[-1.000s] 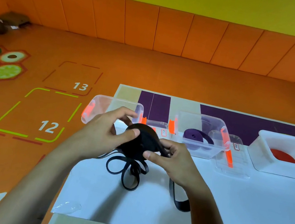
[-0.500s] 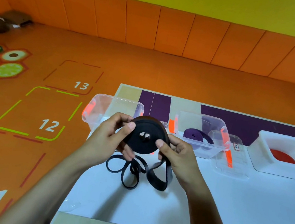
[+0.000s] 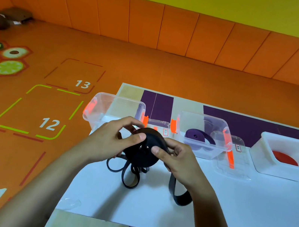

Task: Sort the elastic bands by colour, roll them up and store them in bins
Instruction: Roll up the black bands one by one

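Winding is judged to be the step in hand. A black roll (image 3: 143,148) is held on edge above the sheet (image 3: 237,207), pinched between both hands. The left hand (image 3: 112,140) is curled round its left rim with the thumb pressed on the near face. The right hand (image 3: 178,161) is closed on the right rim, thumb likewise on the face.

The unwound band is found below the grip. Slack loops (image 3: 126,173) lie on the sheet directly under the roll, and a longer tail (image 3: 178,193) drops from under the right hand and curves off beneath that wrist. The roll's axis is pointed roughly toward the camera, so band is taken up from below, and the right hand is the nearer to the tail.

An empty clear bin (image 3: 114,107) stands just beyond the left hand and is judged to be where the roll belongs. Beyond and right of the grip, a second bin (image 3: 204,120) holds a purple roll (image 3: 198,137). Further right, a white bin (image 3: 286,140) holds a red roll (image 3: 283,158).

The sheet's left edge is crossed by the left forearm. Open room is left below and right of the grip.
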`<state>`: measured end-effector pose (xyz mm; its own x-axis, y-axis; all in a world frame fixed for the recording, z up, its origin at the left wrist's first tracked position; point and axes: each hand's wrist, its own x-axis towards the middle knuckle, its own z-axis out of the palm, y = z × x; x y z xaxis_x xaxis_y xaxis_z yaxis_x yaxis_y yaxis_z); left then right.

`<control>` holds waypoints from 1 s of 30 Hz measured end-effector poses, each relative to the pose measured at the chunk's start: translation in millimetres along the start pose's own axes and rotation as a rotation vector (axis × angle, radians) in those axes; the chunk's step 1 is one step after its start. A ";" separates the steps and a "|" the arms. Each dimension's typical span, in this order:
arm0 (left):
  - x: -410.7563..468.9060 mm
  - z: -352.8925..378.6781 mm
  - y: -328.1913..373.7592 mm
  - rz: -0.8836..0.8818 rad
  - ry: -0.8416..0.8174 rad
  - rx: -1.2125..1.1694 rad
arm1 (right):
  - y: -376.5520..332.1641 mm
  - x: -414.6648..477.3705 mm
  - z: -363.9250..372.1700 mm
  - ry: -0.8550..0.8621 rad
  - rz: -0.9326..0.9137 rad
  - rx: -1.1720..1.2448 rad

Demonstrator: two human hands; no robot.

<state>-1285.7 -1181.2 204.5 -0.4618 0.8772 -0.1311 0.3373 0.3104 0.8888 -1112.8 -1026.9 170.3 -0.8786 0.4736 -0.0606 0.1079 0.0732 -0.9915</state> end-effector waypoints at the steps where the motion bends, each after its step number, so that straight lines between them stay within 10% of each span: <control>1: -0.1 -1.5 1.6 0.017 -0.081 -0.003 | -1.0 -0.6 1.0 -0.023 0.009 0.009; 18: 3.8 30.0 -11.4 -0.098 -0.018 -0.644 | 11.2 9.7 11.4 0.238 -0.015 0.196; 30: 9.5 2.5 -13.2 0.023 -0.112 -0.092 | -1.6 6.5 1.8 0.009 0.031 0.067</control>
<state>-1292.4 -1176.0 190.4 -0.3589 0.9206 -0.1540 0.2673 0.2595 0.9280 -1119.5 -1025.5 171.3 -0.8712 0.4825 -0.0905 0.1030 -0.0006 -0.9947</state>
